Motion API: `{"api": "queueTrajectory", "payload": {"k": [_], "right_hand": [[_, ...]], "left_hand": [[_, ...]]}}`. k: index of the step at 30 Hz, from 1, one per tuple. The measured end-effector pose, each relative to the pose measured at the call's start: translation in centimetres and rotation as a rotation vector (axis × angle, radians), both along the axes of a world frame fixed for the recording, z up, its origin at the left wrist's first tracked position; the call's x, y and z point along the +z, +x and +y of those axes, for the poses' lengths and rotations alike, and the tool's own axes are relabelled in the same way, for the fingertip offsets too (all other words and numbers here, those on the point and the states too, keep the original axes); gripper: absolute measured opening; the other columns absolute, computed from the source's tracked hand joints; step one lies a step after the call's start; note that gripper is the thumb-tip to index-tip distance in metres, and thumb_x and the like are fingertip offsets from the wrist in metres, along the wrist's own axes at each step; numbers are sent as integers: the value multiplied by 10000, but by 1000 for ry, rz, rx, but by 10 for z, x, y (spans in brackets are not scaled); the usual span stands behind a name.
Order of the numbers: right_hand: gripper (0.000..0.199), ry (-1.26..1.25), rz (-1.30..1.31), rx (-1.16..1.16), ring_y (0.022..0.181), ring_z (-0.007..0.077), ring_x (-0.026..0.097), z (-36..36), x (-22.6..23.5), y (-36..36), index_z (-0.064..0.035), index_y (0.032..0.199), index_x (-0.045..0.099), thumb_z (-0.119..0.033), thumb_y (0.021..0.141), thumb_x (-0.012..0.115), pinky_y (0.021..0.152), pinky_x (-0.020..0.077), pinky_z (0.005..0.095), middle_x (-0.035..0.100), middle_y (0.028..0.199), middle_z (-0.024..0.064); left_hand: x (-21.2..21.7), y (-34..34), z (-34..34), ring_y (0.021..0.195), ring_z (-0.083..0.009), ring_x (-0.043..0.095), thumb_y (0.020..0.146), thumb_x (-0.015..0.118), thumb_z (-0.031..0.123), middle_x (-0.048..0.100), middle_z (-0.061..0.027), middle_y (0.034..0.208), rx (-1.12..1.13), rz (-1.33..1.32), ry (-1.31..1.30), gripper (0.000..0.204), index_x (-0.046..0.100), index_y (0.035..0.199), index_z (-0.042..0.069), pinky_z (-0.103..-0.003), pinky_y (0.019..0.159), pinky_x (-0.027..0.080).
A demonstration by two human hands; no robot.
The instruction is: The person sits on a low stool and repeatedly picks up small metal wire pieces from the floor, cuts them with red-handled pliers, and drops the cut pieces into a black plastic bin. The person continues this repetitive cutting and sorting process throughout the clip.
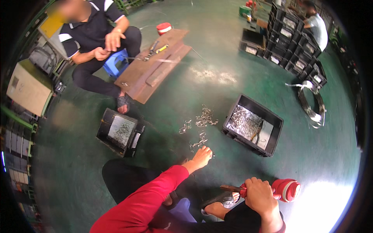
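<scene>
My left hand (pixel 202 157), at the end of a red sleeve, is low over the green floor with its fingers pinched together. A small glint shows at its fingertips, too small to name. Just beyond it lie loose bent metal wire pieces (pixel 199 144), with a larger heap of them (pixel 206 117) farther off. In my right hand (pixel 259 196) is a pair of pliers (pixel 232 188) with red handles; its dark jaws point left, toward my left hand. The hand wraps round the handles.
Black crates with small metal pieces stand at right (pixel 272 134) and left (pixel 101 134). A red jug (pixel 286 190) is beside my right hand. Ahead, a co-worker (pixel 93 35) sits by a metal bench (pixel 140 79). Stacked crates (pixel 285 39) and a wire coil (pixel 311 103) stand at right.
</scene>
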State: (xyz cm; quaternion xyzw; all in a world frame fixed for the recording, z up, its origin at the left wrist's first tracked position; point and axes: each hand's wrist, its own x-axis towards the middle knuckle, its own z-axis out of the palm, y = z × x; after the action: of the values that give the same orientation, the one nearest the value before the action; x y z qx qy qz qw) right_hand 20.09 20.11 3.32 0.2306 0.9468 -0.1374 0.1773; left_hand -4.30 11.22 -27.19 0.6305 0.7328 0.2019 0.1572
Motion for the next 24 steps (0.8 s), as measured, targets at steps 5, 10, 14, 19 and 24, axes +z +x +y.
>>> {"api": "queueTrajectory", "payload": {"k": [5, 10, 14, 19, 24], "right_hand": [[170, 27, -5, 37, 830, 342, 633, -9, 8, -8, -39, 870, 599, -136, 745, 662, 734, 493, 461, 615, 864, 146], [232, 8, -52, 114, 847, 319, 661, -19, 12, -38, -44, 901, 645, -258, 810, 638, 763, 495, 472, 654, 906, 142], [269, 7, -44, 186, 858, 331, 671, -27, 4, -59, -47, 912, 660, -300, 832, 616, 755, 508, 481, 664, 924, 155], [276, -28, -108, 195, 854, 345, 673, -33, -6, -66, -52, 929, 658, -308, 845, 597, 763, 510, 490, 670, 921, 168], [267, -34, -154, 193, 868, 347, 669, -30, -4, -68, -58, 940, 657, -300, 839, 608, 776, 510, 485, 670, 935, 163]], "left_hand": [[114, -26, 22, 783, -309, 565, 859, 609, 90, 575, -106, 798, 44, -200, 198, 98, 534, 914, 60, -398, 696, 471], [278, -35, 11, 624, -183, 565, 888, 613, 67, 621, -85, 788, 5, -463, 462, 133, 586, 1017, 50, -324, 593, 453], [343, -20, -33, 666, -222, 617, 858, 630, 53, 640, -105, 797, 30, -416, 525, 118, 679, 966, 60, -321, 608, 483], [349, -28, -52, 660, -181, 620, 850, 659, 71, 651, -96, 780, 121, -404, 536, 79, 674, 921, 39, -311, 615, 497], [344, -44, -52, 662, -128, 629, 858, 653, 68, 661, -91, 773, 173, -476, 558, 77, 656, 922, 25, -267, 616, 498]]}}
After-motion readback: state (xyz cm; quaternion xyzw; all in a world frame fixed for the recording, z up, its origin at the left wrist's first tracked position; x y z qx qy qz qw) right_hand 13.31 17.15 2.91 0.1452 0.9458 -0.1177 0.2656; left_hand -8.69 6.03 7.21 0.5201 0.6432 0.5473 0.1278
